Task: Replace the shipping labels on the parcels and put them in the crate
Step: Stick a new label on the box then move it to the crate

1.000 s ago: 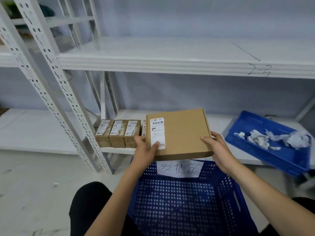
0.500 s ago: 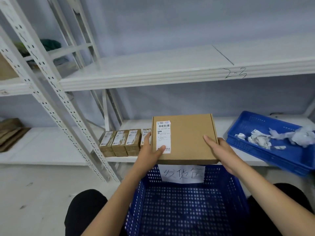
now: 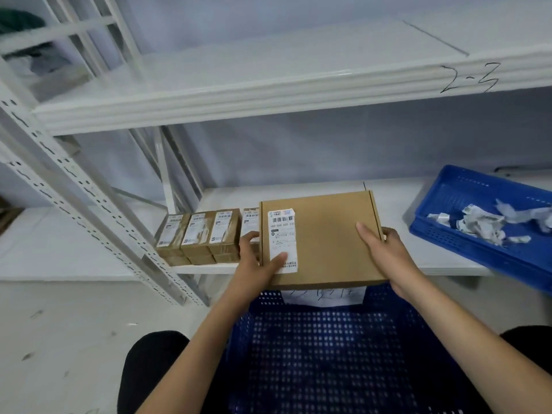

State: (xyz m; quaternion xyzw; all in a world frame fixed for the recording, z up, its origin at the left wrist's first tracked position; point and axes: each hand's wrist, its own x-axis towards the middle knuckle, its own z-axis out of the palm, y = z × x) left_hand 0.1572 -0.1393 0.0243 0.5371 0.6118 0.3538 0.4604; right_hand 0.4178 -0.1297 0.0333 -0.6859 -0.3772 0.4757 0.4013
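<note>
I hold a flat brown cardboard parcel (image 3: 325,234) above the far rim of the dark blue perforated crate (image 3: 328,354). My left hand (image 3: 257,264) grips its left edge, thumb lying on the lower end of the white shipping label (image 3: 282,237). My right hand (image 3: 385,255) grips the right edge, thumb on top and fingers behind. A handwritten paper sign (image 3: 325,295) on the crate's far wall is mostly hidden by the parcel.
Several small labelled brown boxes (image 3: 200,234) stand in a row on the low white shelf (image 3: 418,258), left of the parcel. A blue tray (image 3: 478,234) of torn label scraps sits at the right. White rack uprights (image 3: 98,222) stand at the left.
The parcel and both hands have dropped slightly toward the crate, covering more of the paper sign. The grip on the parcel is the same.
</note>
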